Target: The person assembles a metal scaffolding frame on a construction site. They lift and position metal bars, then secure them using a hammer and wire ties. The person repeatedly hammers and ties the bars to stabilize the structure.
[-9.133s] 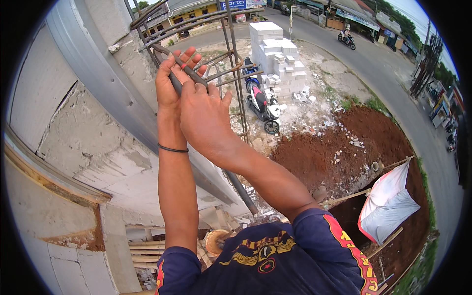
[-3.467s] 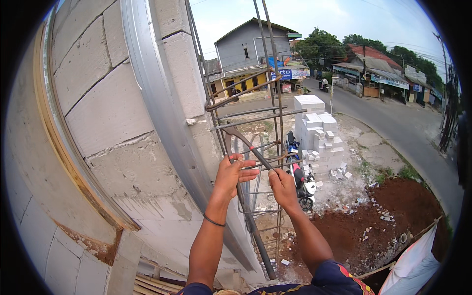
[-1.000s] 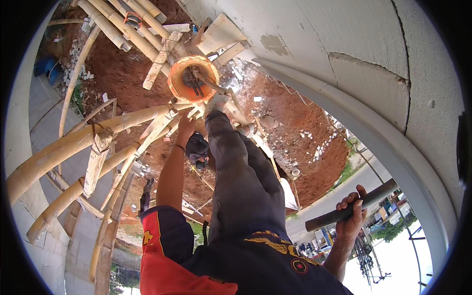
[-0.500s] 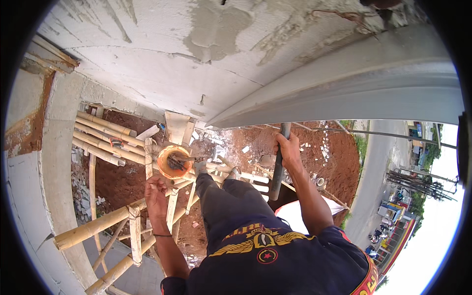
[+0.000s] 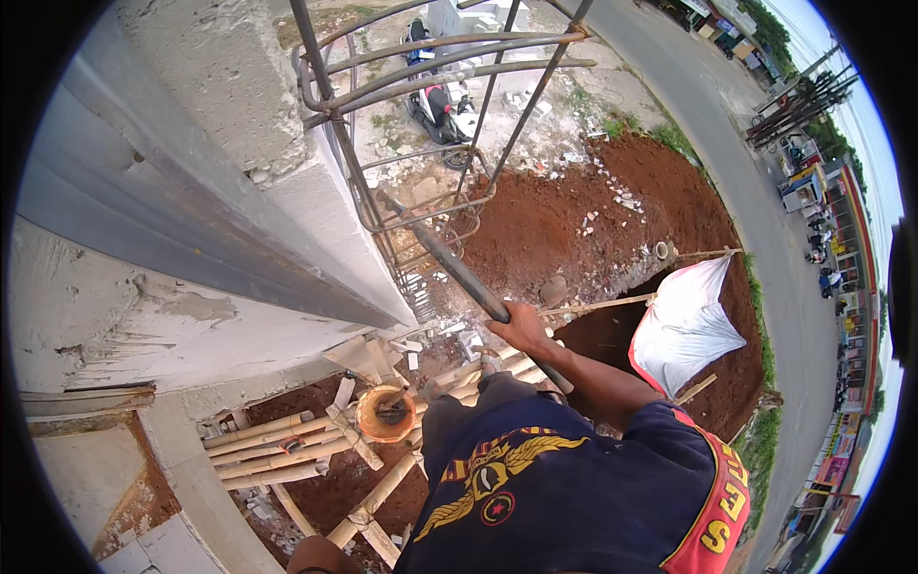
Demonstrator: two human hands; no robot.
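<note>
My right hand (image 5: 521, 330) is wrapped round a long dark pipe-like bar (image 5: 457, 273), gripping it towards its near end. The bar slants away to the far left. Its far tip overlaps the lower hoops of an upright cage of rusty rebar (image 5: 378, 105); whether it touches them I cannot tell. At the lower edge, part of my left hand (image 5: 323, 553) shows, with its fingers hidden. An orange bucket (image 5: 385, 413) with mortar-coloured contents and a tool in it sits on the bamboo below, beside my legs.
Bamboo scaffold poles (image 5: 277, 445) run beneath me. A pale block wall (image 5: 316, 225) with a grey metal channel (image 5: 191, 191) rises at left. Far below lie red soil (image 5: 535, 220), a white sheet (image 5: 684, 320) by a dark pit, a parked motorbike (image 5: 440, 105) and a road (image 5: 660, 77).
The view has swung right, bringing the rebar cage into sight. The bar has tilted and reaches outward to the cage. My left hand has dropped to the lower edge.
</note>
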